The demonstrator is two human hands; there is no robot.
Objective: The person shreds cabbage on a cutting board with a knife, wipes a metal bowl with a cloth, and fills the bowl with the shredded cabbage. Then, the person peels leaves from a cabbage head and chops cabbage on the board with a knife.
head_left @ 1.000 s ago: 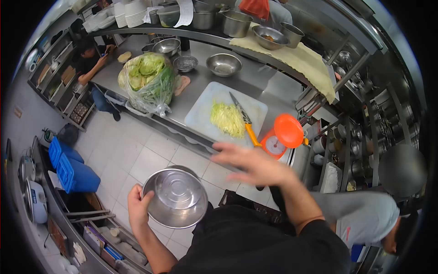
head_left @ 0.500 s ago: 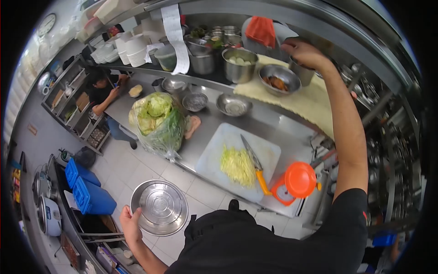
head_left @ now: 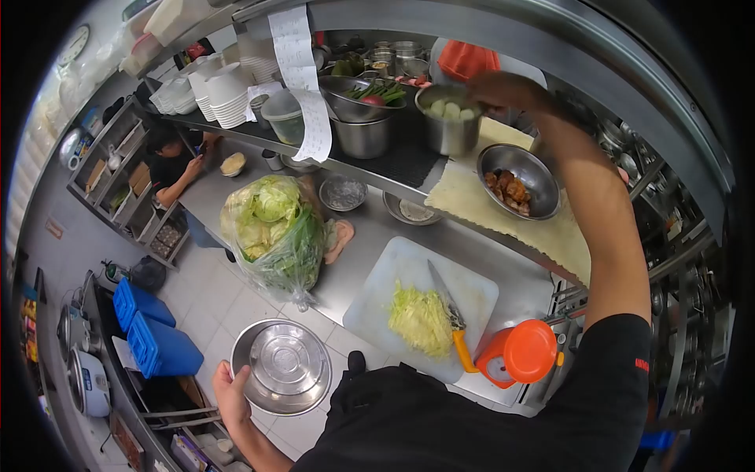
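A floor of pale square tiles (head_left: 208,295) is bordered at far left by a grey wall (head_left: 59,208) and open metal shelving (head_left: 118,181). A round clock (head_left: 73,46) is mounted above; a steel worktable (head_left: 338,271) is topped by a raised shelf (head_left: 393,177).

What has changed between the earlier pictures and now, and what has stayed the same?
The right hand has moved up and forward, from near the steel counter's front edge to the rim of a round steel pot of pale green pieces; blur hides whether it grips. The left hand still holds the shiny round steel bowl. The orange-handled knife and shredded pale-green vegetable stay on the white cutting board.
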